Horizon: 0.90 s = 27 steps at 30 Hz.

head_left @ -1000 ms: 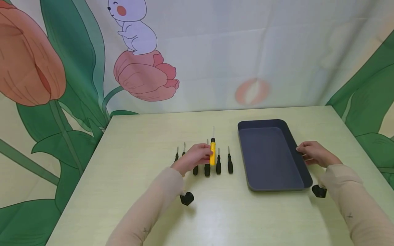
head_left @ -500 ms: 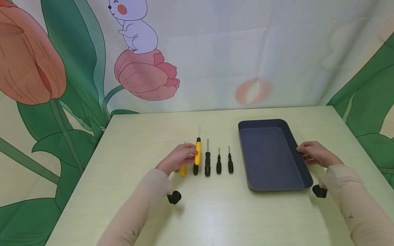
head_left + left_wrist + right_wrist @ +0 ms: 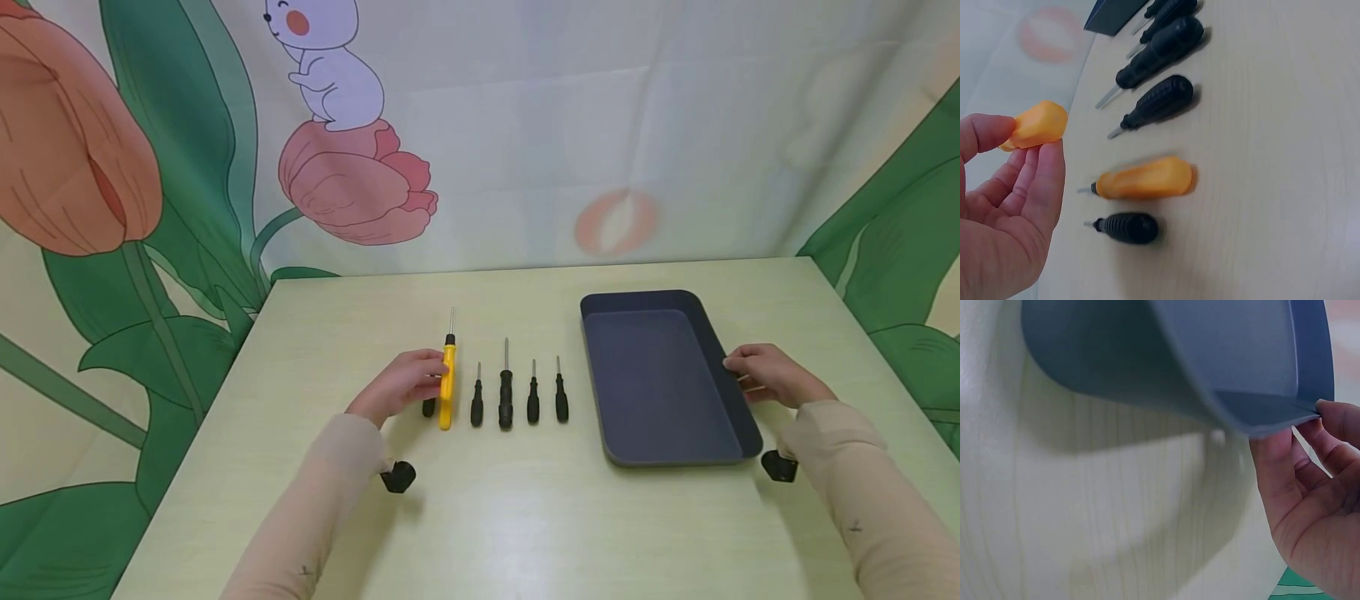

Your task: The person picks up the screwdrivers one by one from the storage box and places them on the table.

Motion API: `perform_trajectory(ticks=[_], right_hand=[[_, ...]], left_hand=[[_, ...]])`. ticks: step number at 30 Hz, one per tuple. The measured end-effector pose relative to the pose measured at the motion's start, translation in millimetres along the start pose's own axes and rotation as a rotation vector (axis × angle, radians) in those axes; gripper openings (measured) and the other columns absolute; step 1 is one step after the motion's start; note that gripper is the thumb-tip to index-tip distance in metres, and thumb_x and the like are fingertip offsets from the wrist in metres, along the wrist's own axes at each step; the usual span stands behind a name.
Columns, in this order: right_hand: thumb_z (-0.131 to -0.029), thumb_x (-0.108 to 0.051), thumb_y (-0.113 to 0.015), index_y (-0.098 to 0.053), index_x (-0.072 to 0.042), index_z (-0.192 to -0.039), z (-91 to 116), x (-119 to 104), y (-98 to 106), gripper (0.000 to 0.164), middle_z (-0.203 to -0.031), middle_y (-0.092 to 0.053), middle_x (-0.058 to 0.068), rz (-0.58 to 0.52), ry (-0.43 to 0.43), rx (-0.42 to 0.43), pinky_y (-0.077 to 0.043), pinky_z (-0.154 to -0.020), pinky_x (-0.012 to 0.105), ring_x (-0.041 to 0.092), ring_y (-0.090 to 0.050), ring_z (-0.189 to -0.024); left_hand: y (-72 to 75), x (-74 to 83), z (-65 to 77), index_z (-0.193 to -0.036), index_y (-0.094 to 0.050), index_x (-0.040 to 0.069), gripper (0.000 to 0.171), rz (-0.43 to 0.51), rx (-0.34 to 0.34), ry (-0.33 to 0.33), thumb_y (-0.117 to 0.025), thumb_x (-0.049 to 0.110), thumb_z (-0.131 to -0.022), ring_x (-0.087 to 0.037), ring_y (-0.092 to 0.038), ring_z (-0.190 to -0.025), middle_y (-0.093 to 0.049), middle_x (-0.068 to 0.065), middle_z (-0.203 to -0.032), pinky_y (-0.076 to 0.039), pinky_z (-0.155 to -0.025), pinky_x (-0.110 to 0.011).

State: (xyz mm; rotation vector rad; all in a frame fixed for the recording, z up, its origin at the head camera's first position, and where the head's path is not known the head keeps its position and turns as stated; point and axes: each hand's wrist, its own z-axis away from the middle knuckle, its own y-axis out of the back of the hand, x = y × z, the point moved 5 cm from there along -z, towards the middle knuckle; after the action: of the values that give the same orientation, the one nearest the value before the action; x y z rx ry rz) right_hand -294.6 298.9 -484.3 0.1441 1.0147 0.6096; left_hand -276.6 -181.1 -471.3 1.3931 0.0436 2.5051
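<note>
My left hand [image 3: 401,379] pinches a yellow-handled screwdriver [image 3: 1041,124] between thumb and fingers, raised above the table with its shaft pointing away. A second yellow-handled screwdriver [image 3: 1145,178] lies on the table, partly covered by the held one in the head view. Beside it is a ribbed black-handled screwdriver [image 3: 1127,228], mostly behind the hand from the head. My right hand [image 3: 776,372] pinches the right rim of a dark rectangular tray [image 3: 645,383], with the thumb on top and fingers underneath in the right wrist view.
Several black screwdrivers lie in a row between the left hand and the tray, including a large one [image 3: 506,400], a small one [image 3: 477,404] and one nearest the tray [image 3: 562,400]. A printed curtain [image 3: 510,150] hangs behind the table [image 3: 525,525].
The left hand has moved left along the row with the yellow screwdriver, uncovering the black screwdrivers in the middle. The right hand and the tray have stayed put.
</note>
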Motion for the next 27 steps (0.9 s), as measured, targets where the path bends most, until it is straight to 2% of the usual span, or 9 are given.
perform_trajectory(ticks=[7,15,27], right_hand=[[-0.091,-0.019,-0.038,-0.047,0.000,-0.097,-0.6,1.7,0.6,0.022,-0.077,-0.054,-0.003,0.002,-0.002,-0.001,-0.048,-0.065,0.030,0.011,-0.056,-0.070],[-0.091,-0.019,-0.039,-0.046,0.001,-0.099,-0.5,1.5,0.1,0.023,-0.077,-0.054,-0.003,0.003,-0.004,0.000,-0.048,-0.065,0.030,0.011,-0.056,-0.070],[-0.092,-0.019,-0.038,-0.046,-0.001,-0.097,-0.9,1.8,-0.3,0.021,-0.075,-0.054,-0.004,-0.008,-0.010,-0.007,-0.048,-0.065,0.030,0.010,-0.056,-0.069]], left_hand=[[18.8,-7.8,-1.5,-0.128,-0.040,0.003,0.042,-0.006,0.014,0.018,-0.049,0.016,-0.089,-0.017,-0.055,-0.087,-0.050,-0.011,-0.110,-0.050,-0.075,-0.022],[36.1,-17.2,-0.7,-0.128,-0.039,0.003,0.044,-0.015,0.038,0.054,-0.051,0.016,-0.088,-0.020,-0.053,-0.092,-0.048,-0.012,-0.114,-0.049,-0.080,-0.024],[50.1,-31.2,-3.5,-0.119,-0.044,-0.003,0.036,-0.069,0.063,0.064,-0.051,0.012,-0.087,-0.012,-0.052,-0.074,-0.053,-0.004,-0.091,-0.050,-0.066,-0.020]])
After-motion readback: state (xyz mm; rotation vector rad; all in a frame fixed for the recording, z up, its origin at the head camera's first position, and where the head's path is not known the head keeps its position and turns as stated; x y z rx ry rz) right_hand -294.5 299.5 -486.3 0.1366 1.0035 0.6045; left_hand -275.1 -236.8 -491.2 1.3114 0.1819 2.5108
